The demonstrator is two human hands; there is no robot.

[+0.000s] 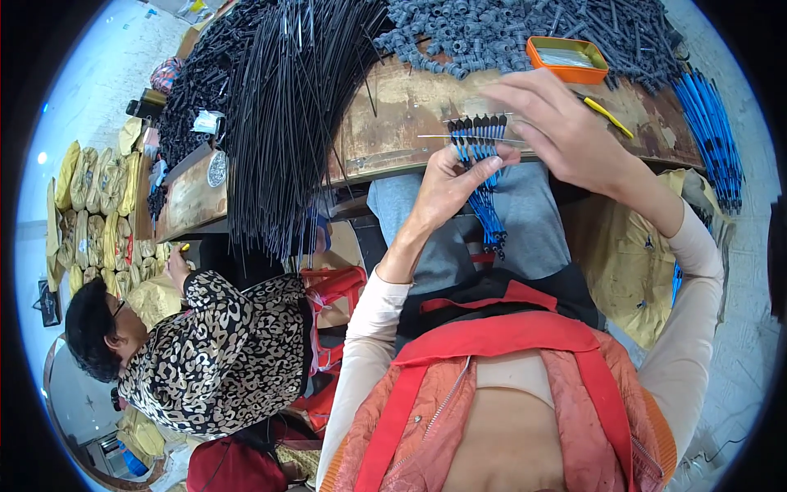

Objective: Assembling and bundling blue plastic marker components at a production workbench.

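My left hand (438, 193) is closed round a bundle of thin blue rods (489, 217) with black ends, held over my lap at the table's front edge. The black tips stand side by side in a row above my thumb, and the lower ends fan downward. Two thin silvery wires (434, 136) run crosswise at the row of tips. Beside the wires' right ends, my right hand (570, 131) is raised with its fingers stretched and apart from the thumb. I see nothing held in it.
The worn wooden table (393, 107) carries a heap of grey plastic fittings (475, 33), long black rods (287, 107), an orange tin (568, 61) of thin wires and a yellow-handled tool (611, 117). More blue rods (711, 135) hang at right. A co-worker (221, 344) sits at left.
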